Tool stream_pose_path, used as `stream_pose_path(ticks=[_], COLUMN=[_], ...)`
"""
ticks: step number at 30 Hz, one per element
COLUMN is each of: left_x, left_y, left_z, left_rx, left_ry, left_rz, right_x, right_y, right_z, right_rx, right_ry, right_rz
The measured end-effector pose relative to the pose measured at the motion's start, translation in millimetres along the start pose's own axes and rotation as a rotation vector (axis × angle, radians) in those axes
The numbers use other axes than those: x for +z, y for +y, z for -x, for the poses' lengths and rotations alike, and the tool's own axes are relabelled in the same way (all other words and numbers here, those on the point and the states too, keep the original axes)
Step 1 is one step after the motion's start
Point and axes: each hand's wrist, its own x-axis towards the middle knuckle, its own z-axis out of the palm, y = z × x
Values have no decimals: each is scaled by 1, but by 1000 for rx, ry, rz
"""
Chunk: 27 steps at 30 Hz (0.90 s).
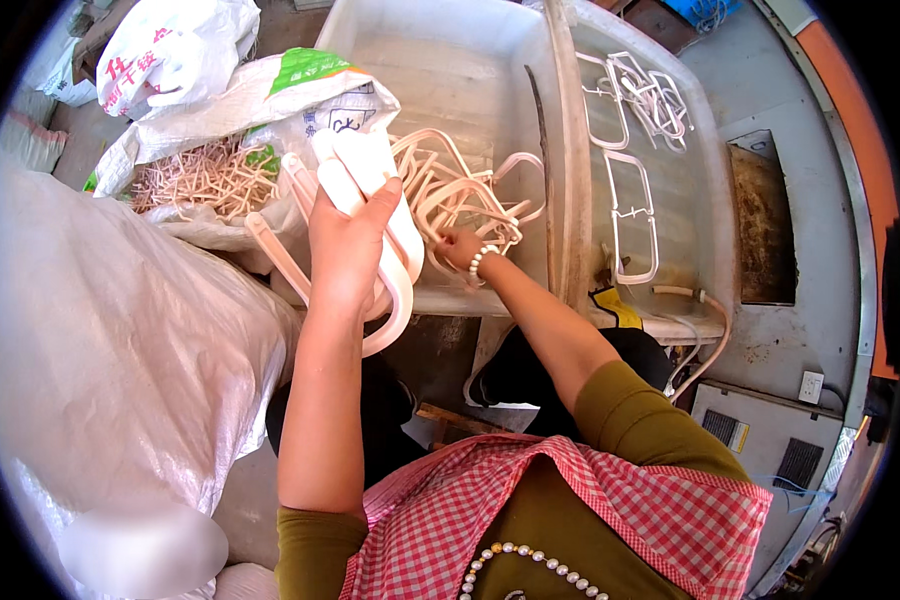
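Observation:
My left hand (348, 245) is closed around a bunch of curved plastic handles (402, 300), white to pale pink, with flat broad faces and rounded bends. The thumb presses over the front ones, and their loops hang below the hand. To its right, a tangled heap of similar pale pink plastic handles (460, 190) lies at the near left of a translucent tub. My right hand (460, 248), with a beaded bracelet at the wrist, reaches into the near side of this heap. Its fingers are curled at a plastic handle there; the fingertips are partly hidden.
The pale tub (440, 50) has a raised divider (567, 150). Linked white plastic frames (632, 215) lie in its right section. On the left stand an open woven sack (205, 185) of small pink plastic pieces and a large whitish bag (120, 340). A hose (715, 340) hangs at the right.

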Motion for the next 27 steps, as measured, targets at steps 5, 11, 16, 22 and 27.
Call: stream_pose_path(ticks=[5,11,16,22,27], left_x=[-4,-11,-28,-25,-4], left_y=[4,15,27,25,14], left_z=[6,9,13,32,45], left_rx=[-43,-132,-323,-486,-622], left_ry=[-40,-94,-231,-466,-770], left_rz=[47,62,335,431,757], right_x=[-102,-152,-166,-198,-204], right_y=[-77,-128,-126,-111,-101], right_z=[66,161,191,223,223], right_rx=[-213,-549,-1074,-1163,-1168], right_ry=[299,268,175,115,120], right_rz=[-757,17,814,1141,1124])
